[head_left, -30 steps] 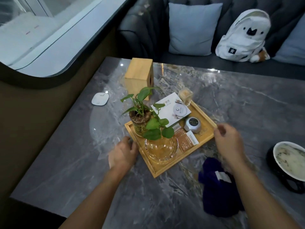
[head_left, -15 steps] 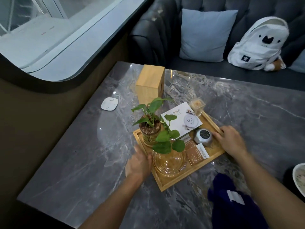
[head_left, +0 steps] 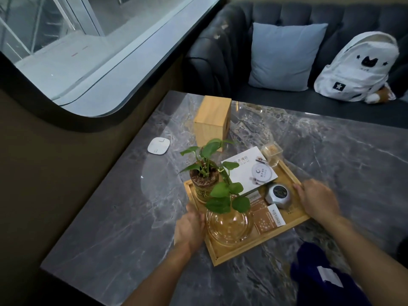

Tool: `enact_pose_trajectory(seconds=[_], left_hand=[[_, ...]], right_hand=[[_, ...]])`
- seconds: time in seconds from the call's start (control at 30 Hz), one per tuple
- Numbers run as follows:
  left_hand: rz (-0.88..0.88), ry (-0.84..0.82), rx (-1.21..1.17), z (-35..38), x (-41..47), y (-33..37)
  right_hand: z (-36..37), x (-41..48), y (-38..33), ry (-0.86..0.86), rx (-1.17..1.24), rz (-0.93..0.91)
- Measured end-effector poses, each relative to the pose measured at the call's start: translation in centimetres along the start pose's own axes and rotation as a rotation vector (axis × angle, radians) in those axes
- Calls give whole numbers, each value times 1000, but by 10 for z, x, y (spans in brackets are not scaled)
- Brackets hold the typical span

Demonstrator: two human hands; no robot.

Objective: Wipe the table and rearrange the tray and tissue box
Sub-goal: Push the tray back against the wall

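A wooden tray (head_left: 234, 254) sits at an angle on the grey marble table (head_left: 106, 217). It carries a potted green plant (head_left: 204, 180), a glass bowl (head_left: 228, 224), a white booklet (head_left: 247, 171), a silver round device (head_left: 278, 195), small cards and a clear cup (head_left: 272, 152). My left hand (head_left: 189, 228) grips the tray's left rim. My right hand (head_left: 316, 199) grips its right rim. A wooden tissue box (head_left: 210, 120) stands upright just beyond the tray. A dark blue cloth (head_left: 320, 274) lies on the table near my right forearm.
A small white square pad (head_left: 158, 145) lies near the table's left edge. Behind the table runs a dark sofa (head_left: 220, 54) with a pale blue cushion (head_left: 284, 56) and a white backpack (head_left: 355, 69). A wall with a curved window is on the left.
Both hands moved in from beside the tray and closed on its two side rims. The view shifted left and down, so the bowl at the right edge dropped out of frame.
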State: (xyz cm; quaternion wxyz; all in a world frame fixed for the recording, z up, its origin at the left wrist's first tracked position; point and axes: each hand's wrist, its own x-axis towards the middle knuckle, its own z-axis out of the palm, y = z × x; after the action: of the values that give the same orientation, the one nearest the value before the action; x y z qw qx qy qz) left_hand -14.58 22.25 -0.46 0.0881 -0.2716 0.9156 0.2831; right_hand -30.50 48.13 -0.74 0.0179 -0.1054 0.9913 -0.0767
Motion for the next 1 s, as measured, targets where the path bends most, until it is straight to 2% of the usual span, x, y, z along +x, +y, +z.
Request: enact_pose_trajectory(seconds=[0.2,0.27,0.4,0.5,0.57,0.7,0.87,1.0], left_hand=[[6,86,-64,-18,-8,-29],[-40,120,-66,-26,-10,-37],[-65,115,95,-47,-11,-60],[-118,140,70,-64,-10,-87],[-133,153,97,-74,-11,-106],[-135,166,93,-89,-17,-142],[-212,101,176,-108,-19,-178],[-169,-50,378,-119,-14,-199]], right_hand=[[-3,-4,-32,-30,34,-31],[-2,-3,-45,-20,47,-60],[1,-1,-80,-28,39,-112],[4,-5,-109,-8,134,-156],[8,-10,-128,-13,122,-228],[16,-21,-163,-78,93,-252],[35,-43,-194,-72,149,-270],[51,-63,-212,-65,186,-225]])
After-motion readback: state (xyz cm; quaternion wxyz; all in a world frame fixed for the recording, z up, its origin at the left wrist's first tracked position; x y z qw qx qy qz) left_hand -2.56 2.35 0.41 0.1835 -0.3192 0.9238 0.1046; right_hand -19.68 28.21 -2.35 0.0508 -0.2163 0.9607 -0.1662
